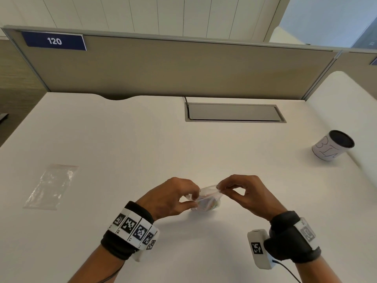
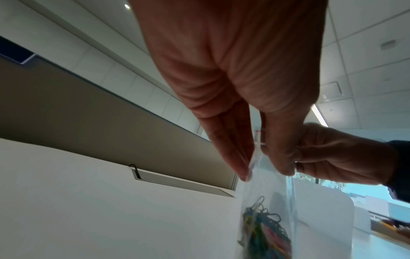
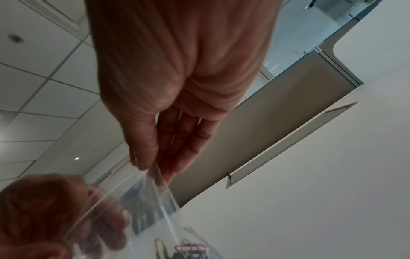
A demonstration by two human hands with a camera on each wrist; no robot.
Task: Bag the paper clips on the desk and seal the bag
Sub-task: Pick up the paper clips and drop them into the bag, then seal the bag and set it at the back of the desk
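Note:
A small clear zip bag (image 1: 207,200) with several coloured paper clips (image 2: 264,233) in its bottom is held just above the white desk (image 1: 142,150), near the front middle. My left hand (image 1: 173,198) pinches the left end of the bag's top strip between thumb and fingers. My right hand (image 1: 240,193) pinches the right end of the same strip. In the right wrist view the bag's mouth (image 3: 142,191) looks slightly parted between the two pinches, with clips (image 3: 188,248) showing below.
A second, empty clear bag (image 1: 52,185) lies flat at the desk's left. A paper-wrapped cup (image 1: 332,145) stands at the right by a white side panel. A grey cable hatch (image 1: 234,112) sits at the back, below the tan partition (image 1: 173,66).

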